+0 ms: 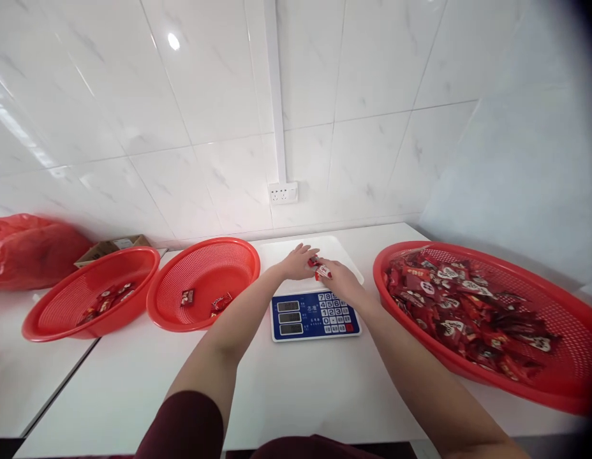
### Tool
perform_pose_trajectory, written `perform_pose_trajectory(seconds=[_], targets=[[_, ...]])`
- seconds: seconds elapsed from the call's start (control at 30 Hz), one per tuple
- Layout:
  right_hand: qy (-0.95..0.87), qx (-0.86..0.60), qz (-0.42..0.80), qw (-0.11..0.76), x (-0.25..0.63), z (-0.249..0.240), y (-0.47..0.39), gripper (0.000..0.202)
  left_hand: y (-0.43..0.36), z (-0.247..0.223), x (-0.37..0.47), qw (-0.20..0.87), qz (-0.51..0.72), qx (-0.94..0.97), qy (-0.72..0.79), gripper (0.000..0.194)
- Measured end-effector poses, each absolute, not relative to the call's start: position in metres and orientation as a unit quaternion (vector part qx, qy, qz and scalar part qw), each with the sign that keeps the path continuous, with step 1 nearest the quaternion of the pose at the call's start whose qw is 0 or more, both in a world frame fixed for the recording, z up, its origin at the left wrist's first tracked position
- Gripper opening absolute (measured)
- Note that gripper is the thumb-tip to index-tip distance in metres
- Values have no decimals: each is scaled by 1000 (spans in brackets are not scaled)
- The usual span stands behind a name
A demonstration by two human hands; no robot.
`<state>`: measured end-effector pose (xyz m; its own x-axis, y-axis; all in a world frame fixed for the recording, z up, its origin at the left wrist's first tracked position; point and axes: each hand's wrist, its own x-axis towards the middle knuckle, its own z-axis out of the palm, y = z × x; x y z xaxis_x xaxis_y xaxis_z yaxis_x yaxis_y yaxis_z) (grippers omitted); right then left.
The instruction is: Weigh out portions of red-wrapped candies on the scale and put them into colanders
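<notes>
Both hands are over the white pan (pixel 341 252) of a scale with a blue keypad panel (pixel 309 315). My left hand (pixel 300 262) has its fingers spread, beside some small red-wrapped packets (pixel 321 271). Against these packets my right hand (pixel 338 278) is closed, its fingers round them from the right. How many packets there are is partly hidden by the fingers. To the right a big red basket (pixel 530 271) holds many red, dark and white wrapped packets (pixel 449 306).
Left of the scale, a red basket (pixel 205 255) holds a few packets. Farther left stands another red basket (pixel 51 312) with several packets, near a cardboard box (pixel 97 251) and a red plastic bag (pixel 32 252). A socket (pixel 283 193) is on the tiled wall behind.
</notes>
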<state>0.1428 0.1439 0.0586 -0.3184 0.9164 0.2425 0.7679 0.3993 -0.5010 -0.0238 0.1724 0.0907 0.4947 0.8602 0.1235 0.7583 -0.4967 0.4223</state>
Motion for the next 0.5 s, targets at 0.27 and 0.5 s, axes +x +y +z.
perform_pose_trajectory(seconds=[0.27,0.5], targets=[[-783,-554,149,241,153,61,137,43,188,83,-22,95,84,875,467,25],[-771,-563,150,257,155,60,138,42,171,88,-42,86,161,834,521,27]])
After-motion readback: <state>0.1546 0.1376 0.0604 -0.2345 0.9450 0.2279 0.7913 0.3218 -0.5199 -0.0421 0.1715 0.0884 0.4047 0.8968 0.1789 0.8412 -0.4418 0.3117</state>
